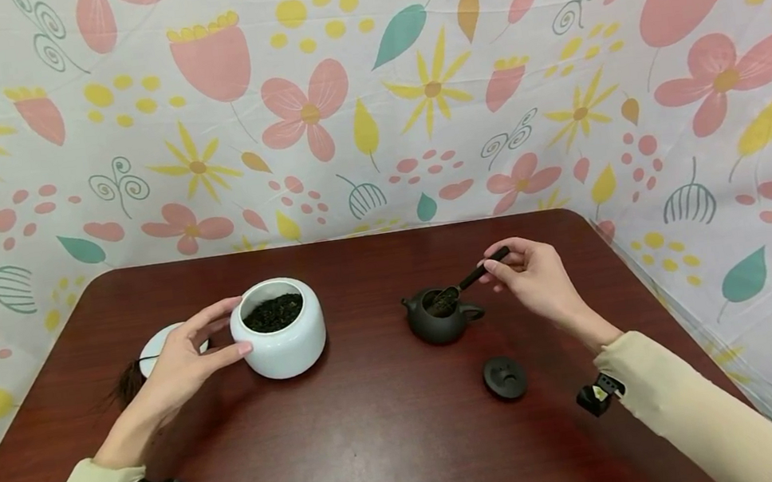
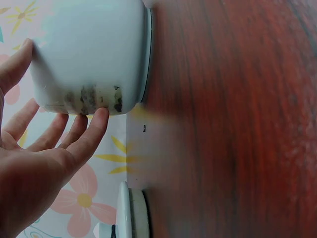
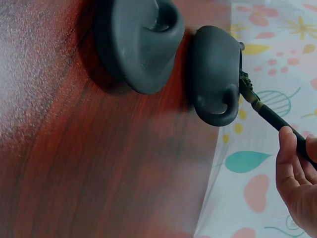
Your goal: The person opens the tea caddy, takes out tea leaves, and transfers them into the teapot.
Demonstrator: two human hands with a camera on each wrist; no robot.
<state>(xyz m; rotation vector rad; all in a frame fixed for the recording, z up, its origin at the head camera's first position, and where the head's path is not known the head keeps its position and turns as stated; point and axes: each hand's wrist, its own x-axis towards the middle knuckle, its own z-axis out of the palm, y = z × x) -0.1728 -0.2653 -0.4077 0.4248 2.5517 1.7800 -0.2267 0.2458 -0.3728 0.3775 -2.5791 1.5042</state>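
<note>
Nearest on the table (image 1: 354, 454), a dark lid (image 1: 505, 378) is lying just to the right of and nearer than a dark teapot (image 1: 438, 331). The pot's standing upright and uncovered, spout to the left, handle to the right. And here's the right hand (image 1: 533, 275), right of the pot, thumb and fingers closing snugly around a slim black scoop (image 1: 473, 277)! The scoop is slanting down leftward from those fingertips, its leaf-laden bowl sitting at the teapot's mouth, the fingers hanging clear of the pot itself. Over on the left, the left hand (image 1: 186, 354) is curving widely parted thumb and fingers around a white jar's (image 1: 287, 353) left wall, thumb on the near side, forefinger on the far side. The jar is standing upright, dark leaves (image 1: 274, 313) showing inside. To its left, partly hidden, a white lid (image 1: 155, 346) is lying. Farthest off, a flowered cloth (image 1: 313, 177) is hanging.
</note>
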